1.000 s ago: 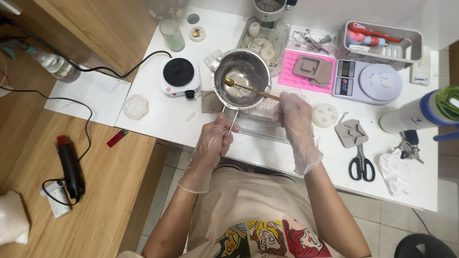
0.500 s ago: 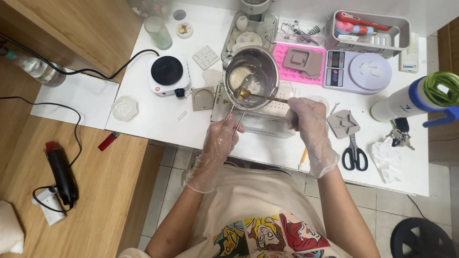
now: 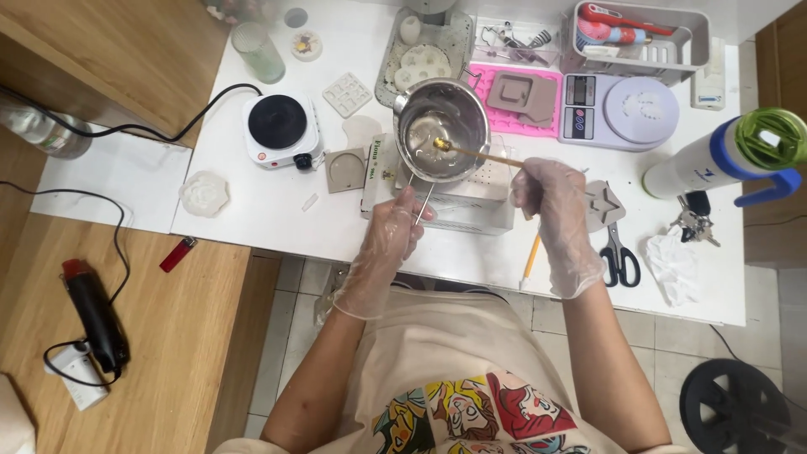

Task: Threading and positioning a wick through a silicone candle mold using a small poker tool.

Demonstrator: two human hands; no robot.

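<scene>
While your left hand closed its gloved fingers around the thin wire handle of the steel pot, your right hand pinched the near end of a wooden stick, whose far tip rested in the pale liquid inside the pot. You kept the pot over a white box lying near the front edge of the white counter, and I could not tell whether its base touched the box or was held just above it. Both of your hands wore thin clear gloves. To the left of the pot sat a small white hot plate with a black top, its cord running off toward the wooden surface. Behind the pot lay a pink mat with a grey mould on it, and just to its right stood a kitchen scale with a round platform. Near your right hand lay a yellow pencil, black-handled scissors and a crumpled white tissue. A white spray can with a green cap lay on its side at the far right. On the wooden surface to your left lay a red lighter and a black heat gun.
</scene>
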